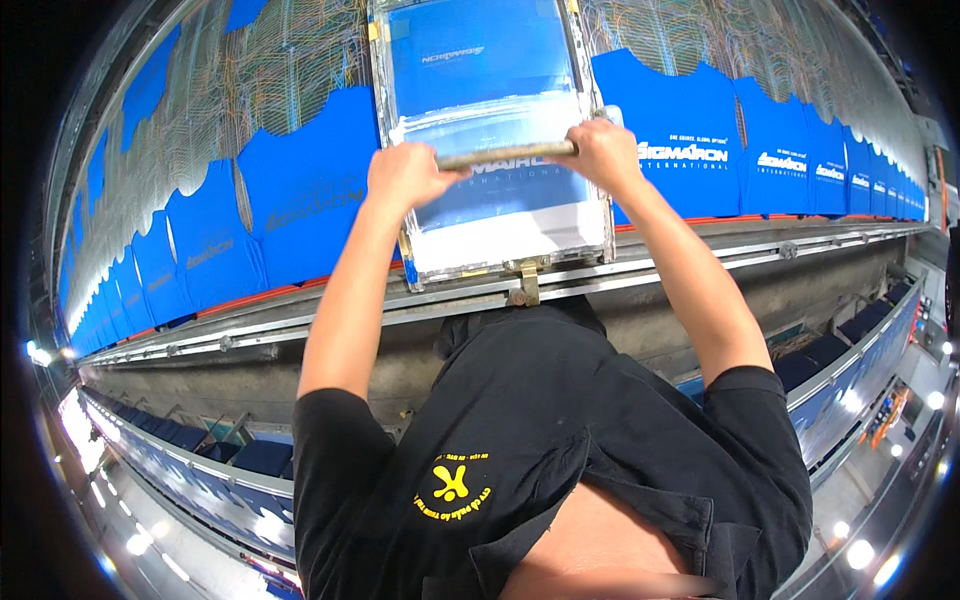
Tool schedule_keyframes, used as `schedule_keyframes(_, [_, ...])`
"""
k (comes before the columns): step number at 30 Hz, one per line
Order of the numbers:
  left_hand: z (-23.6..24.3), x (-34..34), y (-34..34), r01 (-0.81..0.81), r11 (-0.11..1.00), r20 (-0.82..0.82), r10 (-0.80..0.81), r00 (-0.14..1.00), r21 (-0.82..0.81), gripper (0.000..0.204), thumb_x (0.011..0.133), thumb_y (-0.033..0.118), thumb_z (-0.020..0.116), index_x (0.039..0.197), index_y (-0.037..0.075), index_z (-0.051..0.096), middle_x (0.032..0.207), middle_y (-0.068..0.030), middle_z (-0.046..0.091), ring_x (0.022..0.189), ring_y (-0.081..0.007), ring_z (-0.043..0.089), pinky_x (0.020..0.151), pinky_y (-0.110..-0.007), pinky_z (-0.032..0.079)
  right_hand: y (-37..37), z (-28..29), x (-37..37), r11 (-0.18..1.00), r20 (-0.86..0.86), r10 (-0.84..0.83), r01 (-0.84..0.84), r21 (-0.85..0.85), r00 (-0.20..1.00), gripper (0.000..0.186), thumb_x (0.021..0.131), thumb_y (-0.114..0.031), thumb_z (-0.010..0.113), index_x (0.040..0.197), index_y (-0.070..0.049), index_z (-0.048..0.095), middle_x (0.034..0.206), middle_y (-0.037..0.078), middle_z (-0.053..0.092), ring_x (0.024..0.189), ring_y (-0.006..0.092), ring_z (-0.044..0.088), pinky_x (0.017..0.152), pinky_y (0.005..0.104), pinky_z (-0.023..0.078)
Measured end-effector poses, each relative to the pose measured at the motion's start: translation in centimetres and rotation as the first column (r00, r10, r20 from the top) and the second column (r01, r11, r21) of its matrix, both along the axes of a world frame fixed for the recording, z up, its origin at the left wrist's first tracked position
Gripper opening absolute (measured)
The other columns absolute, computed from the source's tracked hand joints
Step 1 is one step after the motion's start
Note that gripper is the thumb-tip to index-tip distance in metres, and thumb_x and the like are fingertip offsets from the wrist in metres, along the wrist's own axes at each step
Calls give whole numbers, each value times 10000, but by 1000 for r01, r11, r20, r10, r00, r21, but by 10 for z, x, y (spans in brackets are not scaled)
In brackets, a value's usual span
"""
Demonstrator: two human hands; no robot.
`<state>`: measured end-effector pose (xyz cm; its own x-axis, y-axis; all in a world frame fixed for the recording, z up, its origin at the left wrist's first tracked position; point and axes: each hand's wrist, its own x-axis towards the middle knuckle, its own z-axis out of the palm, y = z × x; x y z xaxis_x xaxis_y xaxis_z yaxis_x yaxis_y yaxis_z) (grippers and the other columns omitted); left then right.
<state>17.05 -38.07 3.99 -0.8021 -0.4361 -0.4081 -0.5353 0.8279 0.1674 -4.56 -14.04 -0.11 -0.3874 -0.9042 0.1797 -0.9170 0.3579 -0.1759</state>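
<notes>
Place: was a garment screen-printing workshop
Blue cloth panels (682, 112): lay in a long row, several bearing white print
Framed printing screen (480, 85): lay over the blue cloth
Metal rail (700, 257): ran alongside the row

A bar (505, 155) with its ends covered, a frame (460, 273) cropped

The bar's ends are hidden by the left hand (408, 178) and the right hand (603, 155), and their fingers are partly concealed. The frame is cut off by the top edge. The farthest blue cloth pieces (880, 190) on the right are shown too small to be told apart; lamps (860, 553) are blurred.
</notes>
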Motion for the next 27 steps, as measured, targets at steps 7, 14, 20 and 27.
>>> schedule_keyframes(7, [-26,-63,-61,-10,1000,-58,11,998,14,759,751,821,753,865,74,820,849,-143,789,845,-351,768,742,-467,607,-65,-10,-56,987,28,-117,114,114,993,485,734,-587,900,809,-131,749,798,49,715,832,279,729,713,433,594])
schedule_keyframes(14, [-37,-56,-58,-58,998,-66,58,996,-5,728,723,806,770,928,110,838,810,-104,789,813,-313,774,732,-441,617,-69,-17,-46,974,21,-172,167,153,985,507,702,-603,904,768,-128,740,822,31,715,840,280,722,738,433,597])
schedule_keyframes(20, [-39,18,26,-104,994,-90,106,990,22,629,757,718,808,927,113,821,887,-136,795,861,-333,780,737,-465,617,14,-46,22,995,13,-72,73,-69,997,300,643,-361,932,772,-166,745,778,6,675,778,252,690,674,403,561])
schedule_keyframes(27, [-55,95,101,-31,999,-137,28,990,-22,631,727,616,884,1066,91,800,1093,-113,780,1043,-323,735,840,-460,587,98,-12,87,999,198,22,-16,-32,980,419,768,-452,901,845,-76,732,838,73,664,877,289,687,788,432,542])
